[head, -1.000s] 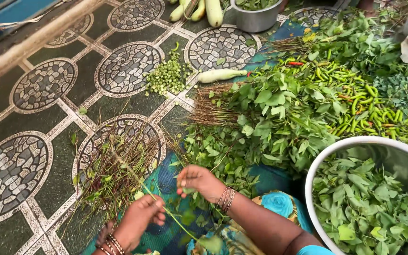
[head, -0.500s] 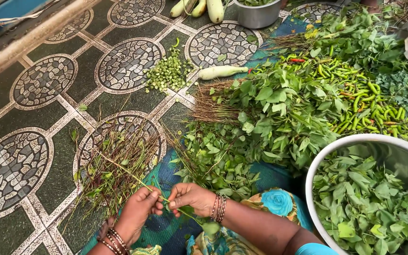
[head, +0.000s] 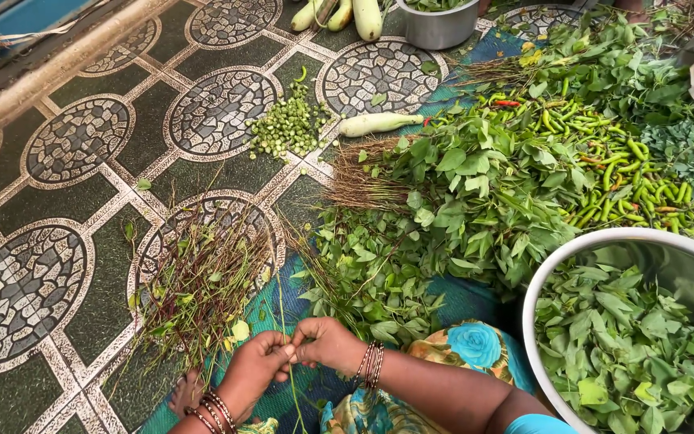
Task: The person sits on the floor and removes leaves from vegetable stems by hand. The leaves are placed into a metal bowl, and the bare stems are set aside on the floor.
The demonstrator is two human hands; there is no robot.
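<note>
My left hand (head: 252,368) and my right hand (head: 328,344) meet fingertip to fingertip low in the view, both pinching a thin green stem (head: 281,309) that runs up and down between them. Both wrists wear bangles. Just beyond my right hand lies a heap of leafy greens on their stalks (head: 411,241). To the left of my left hand lies a pile of stripped reddish stems (head: 202,281) on the patterned tile floor. A large metal bowl (head: 548,277) at the right holds plucked green leaves (head: 628,345).
Green chillies (head: 628,161) lie on the greens at the right. Chopped green vegetable pieces (head: 287,124) and a pale gourd (head: 379,123) sit further out, with more gourds (head: 355,12) and a steel pot (head: 439,28) at the top. Blue patterned cloth (head: 467,341) lies beneath my arms.
My right hand has drawn back from the heap of greens toward me with a stem. My left hand has come up to meet it, and both now pinch the stem together.
</note>
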